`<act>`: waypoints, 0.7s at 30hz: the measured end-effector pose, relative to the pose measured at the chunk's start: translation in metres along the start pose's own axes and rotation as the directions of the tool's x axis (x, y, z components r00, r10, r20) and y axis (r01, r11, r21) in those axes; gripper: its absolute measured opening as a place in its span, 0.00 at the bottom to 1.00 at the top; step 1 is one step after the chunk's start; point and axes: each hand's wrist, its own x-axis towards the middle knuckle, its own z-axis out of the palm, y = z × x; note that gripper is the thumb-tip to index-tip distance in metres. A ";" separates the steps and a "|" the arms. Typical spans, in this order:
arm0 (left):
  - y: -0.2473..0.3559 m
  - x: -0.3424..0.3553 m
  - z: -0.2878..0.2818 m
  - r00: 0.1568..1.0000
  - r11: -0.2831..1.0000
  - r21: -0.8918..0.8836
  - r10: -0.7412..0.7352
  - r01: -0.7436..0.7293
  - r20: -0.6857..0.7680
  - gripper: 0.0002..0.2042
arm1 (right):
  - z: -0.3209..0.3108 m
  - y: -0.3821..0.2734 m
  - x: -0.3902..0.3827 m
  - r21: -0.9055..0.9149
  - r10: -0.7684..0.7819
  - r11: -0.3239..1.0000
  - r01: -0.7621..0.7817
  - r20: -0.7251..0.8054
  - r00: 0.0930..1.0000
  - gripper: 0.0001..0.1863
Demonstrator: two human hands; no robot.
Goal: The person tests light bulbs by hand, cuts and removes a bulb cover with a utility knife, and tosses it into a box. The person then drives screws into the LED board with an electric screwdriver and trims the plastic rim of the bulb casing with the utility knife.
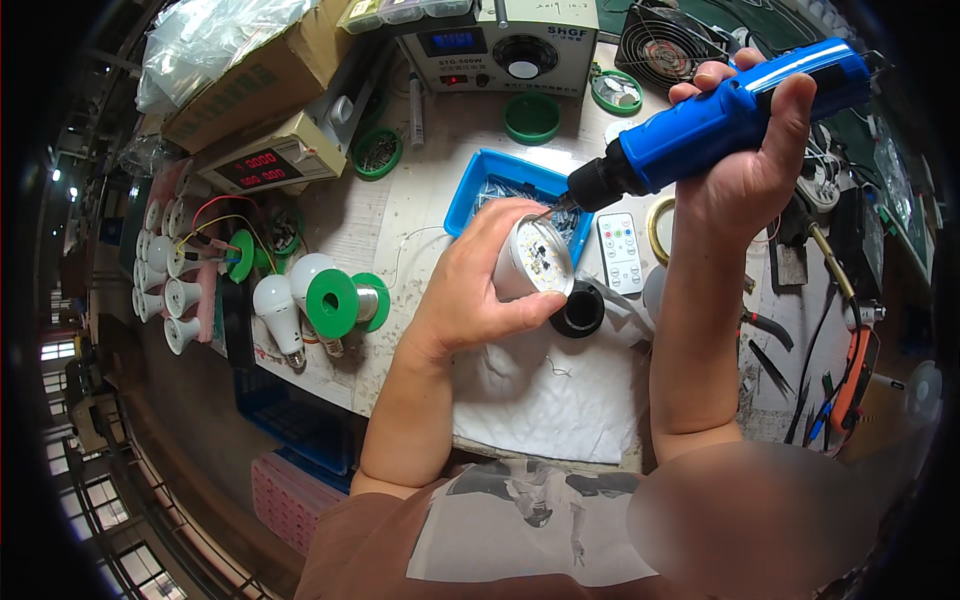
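My left hand [465,275] is wrapped round the white body of an LED bulb [507,268], its dome off and its round LED board turned up to the right. In my right hand [745,185] is a blue electric screwdriver [665,145] with a black chuck, slanting down to the left. Its thin bit reaches the upper edge of the LED board; whether it sits on a screw is too small to tell. Just behind the bulb stands a blue tray [470,165] of small shiny parts. A black round holder [580,310] stands beside my left thumb.
A white cloth [550,410] covers the near bench. Leftward are a green solder spool [332,303], an LED bulb [277,305] and rows of bulb bodies [182,297]. A remote [620,255] lies right of the tray. Behind are a power unit [500,60] and a fan [665,50]; pliers [768,328] lie right.
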 end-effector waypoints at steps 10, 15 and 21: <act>0.000 0.000 0.000 0.999 1.000 0.002 0.031 -0.031 -0.035 0.37 | 0.004 -0.004 0.000 -0.065 0.069 0.995 -0.071 -0.035 0.997 0.27; 0.001 0.000 0.001 0.999 1.000 0.013 0.012 -0.012 -0.032 0.36 | 0.001 -0.001 0.003 -0.008 0.048 0.999 -0.048 -0.049 0.998 0.28; 0.007 0.001 -0.009 0.998 0.996 0.077 -0.046 0.049 -0.041 0.34 | -0.006 -0.003 0.005 -0.046 -0.023 0.999 0.020 -0.064 0.998 0.30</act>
